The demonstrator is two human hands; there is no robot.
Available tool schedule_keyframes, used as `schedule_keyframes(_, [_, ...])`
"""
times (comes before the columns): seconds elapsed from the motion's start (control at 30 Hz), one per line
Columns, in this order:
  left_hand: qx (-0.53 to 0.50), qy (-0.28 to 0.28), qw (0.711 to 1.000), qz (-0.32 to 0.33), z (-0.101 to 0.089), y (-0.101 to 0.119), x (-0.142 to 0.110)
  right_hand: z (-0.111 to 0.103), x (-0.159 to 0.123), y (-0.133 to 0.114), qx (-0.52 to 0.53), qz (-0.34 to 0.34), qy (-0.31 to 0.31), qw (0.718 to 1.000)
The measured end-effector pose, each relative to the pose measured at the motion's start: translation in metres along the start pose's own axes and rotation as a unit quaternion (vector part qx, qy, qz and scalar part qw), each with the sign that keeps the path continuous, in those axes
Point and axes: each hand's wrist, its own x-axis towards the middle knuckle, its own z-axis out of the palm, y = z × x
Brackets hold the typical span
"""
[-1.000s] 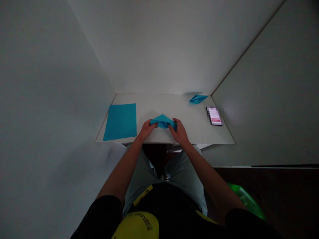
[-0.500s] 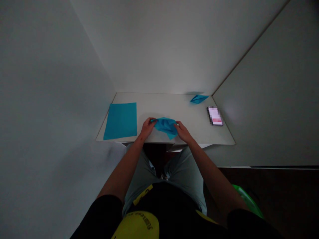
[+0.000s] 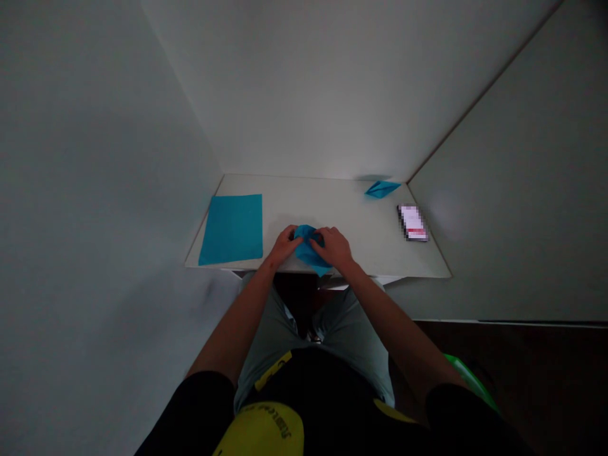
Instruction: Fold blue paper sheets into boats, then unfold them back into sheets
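Observation:
Above the front edge of the white table, a piece of folded blue paper [image 3: 310, 253] is held between both my hands. My left hand [image 3: 285, 246] pinches its left side. My right hand [image 3: 333, 247] lies across its right part, thumb and fingers closed on the paper near its middle. The fingers cover part of the folds, and one pointed corner hangs down toward me.
Flat blue sheets or a sheet of paper [image 3: 232, 229] lies at the table's [image 3: 285, 196] left. A folded blue paper boat [image 3: 382, 189] sits at the back right, with a phone [image 3: 413, 223] near the right edge. Walls enclose the back and sides.
My right hand has moved left, from the paper's right edge onto its middle. The paper looks narrower and more bunched. My left hand keeps its hold.

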Motion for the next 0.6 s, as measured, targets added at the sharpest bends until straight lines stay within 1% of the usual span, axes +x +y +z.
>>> schedule_keyframes(0.13, [-0.044,-0.046,0.998,0.003,-0.002,-0.001,0.001,0.008,0.014,-0.007,0.017,0.070,-0.003,0.997])
schedule_keyframes(0.23, [-0.052,-0.041,0.998,0.006,0.000,-0.004,0.002,0.014,0.021,-0.002,0.017,0.086,-0.009,0.996])
schedule_keyframes(0.33, [-0.055,-0.021,0.998,0.003,0.002,-0.007,0.003,0.018,0.024,0.007,0.037,0.071,0.003,0.997])
schedule_keyframes(0.37, [-0.056,-0.013,0.998,0.001,0.003,-0.008,0.003,0.018,0.024,0.011,0.060,0.059,0.014,0.996])
schedule_keyframes(0.43, [-0.050,0.004,0.999,-0.007,0.003,-0.008,0.004,0.015,0.025,0.019,0.141,0.039,0.035,0.989])
schedule_keyframes(0.47, [-0.048,0.013,0.999,-0.011,0.003,-0.008,0.004,0.013,0.026,0.024,0.195,0.036,0.040,0.979])
schedule_keyframes(0.53, [-0.048,0.035,0.998,-0.018,0.004,-0.007,0.003,0.005,0.027,0.032,0.302,0.043,0.041,0.951])
schedule_keyframes(0.6, [-0.052,0.048,0.997,-0.022,0.004,-0.004,0.002,-0.004,0.027,0.040,0.378,0.058,0.046,0.923])
